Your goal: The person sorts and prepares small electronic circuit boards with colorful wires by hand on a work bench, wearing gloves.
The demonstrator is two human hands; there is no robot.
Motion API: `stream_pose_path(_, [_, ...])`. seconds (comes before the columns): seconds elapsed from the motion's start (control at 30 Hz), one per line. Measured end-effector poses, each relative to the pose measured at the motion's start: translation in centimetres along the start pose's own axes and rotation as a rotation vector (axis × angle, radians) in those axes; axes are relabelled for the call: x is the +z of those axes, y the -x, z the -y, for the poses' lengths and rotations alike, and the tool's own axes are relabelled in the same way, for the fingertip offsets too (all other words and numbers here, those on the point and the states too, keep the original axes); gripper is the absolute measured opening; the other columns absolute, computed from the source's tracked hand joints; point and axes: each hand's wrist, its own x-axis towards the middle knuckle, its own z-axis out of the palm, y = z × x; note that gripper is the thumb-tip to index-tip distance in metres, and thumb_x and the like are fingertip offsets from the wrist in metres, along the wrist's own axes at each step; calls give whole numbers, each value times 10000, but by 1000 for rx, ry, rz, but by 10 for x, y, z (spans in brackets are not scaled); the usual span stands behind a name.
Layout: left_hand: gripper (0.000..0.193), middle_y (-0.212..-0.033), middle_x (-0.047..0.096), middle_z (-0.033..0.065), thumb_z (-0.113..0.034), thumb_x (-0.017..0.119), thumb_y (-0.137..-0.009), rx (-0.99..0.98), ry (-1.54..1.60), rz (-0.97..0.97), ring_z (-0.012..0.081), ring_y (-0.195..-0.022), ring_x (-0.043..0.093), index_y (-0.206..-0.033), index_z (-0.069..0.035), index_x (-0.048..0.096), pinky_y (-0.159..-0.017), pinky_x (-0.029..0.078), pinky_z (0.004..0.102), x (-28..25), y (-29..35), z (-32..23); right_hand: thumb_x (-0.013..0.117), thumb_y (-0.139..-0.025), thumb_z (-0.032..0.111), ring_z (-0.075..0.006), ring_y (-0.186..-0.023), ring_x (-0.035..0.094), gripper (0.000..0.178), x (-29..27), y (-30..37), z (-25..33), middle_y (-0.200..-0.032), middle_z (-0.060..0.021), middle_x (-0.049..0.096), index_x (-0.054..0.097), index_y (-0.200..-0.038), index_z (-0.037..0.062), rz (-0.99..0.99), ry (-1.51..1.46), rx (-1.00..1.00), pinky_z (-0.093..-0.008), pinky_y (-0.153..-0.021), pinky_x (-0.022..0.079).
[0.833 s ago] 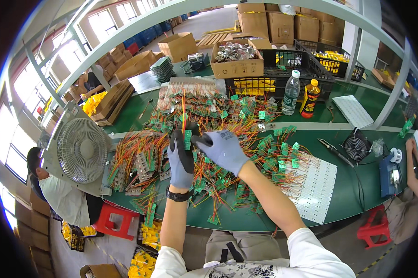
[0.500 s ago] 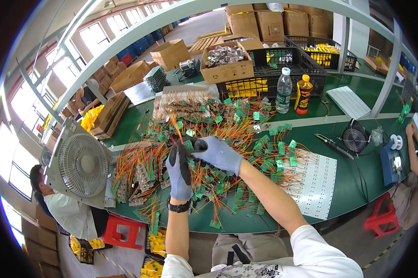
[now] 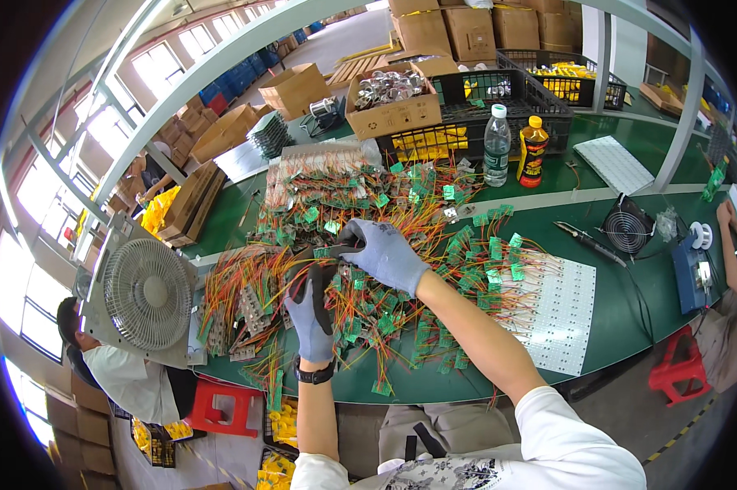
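Now both gloved hands have dropped lower into the heap: left hand closed on a wired green board, right hand pinching its far end, wire pile just beneath.

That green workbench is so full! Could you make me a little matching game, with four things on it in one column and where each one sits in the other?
Things:
1. clear water bottle
2. grey desk fan
3. white perforated sheet
4. small round black fan

Places:
A. at the left end of the bench, beside the wire pile
B. at the back, next to the orange drink bottle
C. to the right, near the blue box
D. at the front edge, right of the person's right forearm

Pairs: 1-B, 2-A, 3-D, 4-C
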Motion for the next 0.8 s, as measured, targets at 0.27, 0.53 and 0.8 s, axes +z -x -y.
stream_pose_path(0.27, [353,-1263,563,142,-40,521,-935,557,-577,-361,226,-1198,509,-1277,45,508,-1044,383,355,-22,6,-36,634,-865,349,-294,-898,632,299,-12,5,0,-965,-95,627,579,-969,75,291,643,-186,-408,-780,491])
stream_pose_path(0.53, [316,-1082,647,102,53,516,-892,115,-691,282,128,-982,598,-1204,73,560,-884,467,264,-22,4,-3,624,-872,302,-279,-868,639,265,-6,5,-8,-938,-108,636,600,-982,63,313,370,-224,-385,-764,494])
stream_pose_path(0.8, [297,-1066,628,49,63,504,-895,-87,-236,100,94,-947,576,-1182,59,579,-862,453,221,-17,10,16,577,-907,288,-324,-806,630,274,-1,-1,-27,-880,-166,658,622,-1001,35,263,-238,73,-394,-746,486])
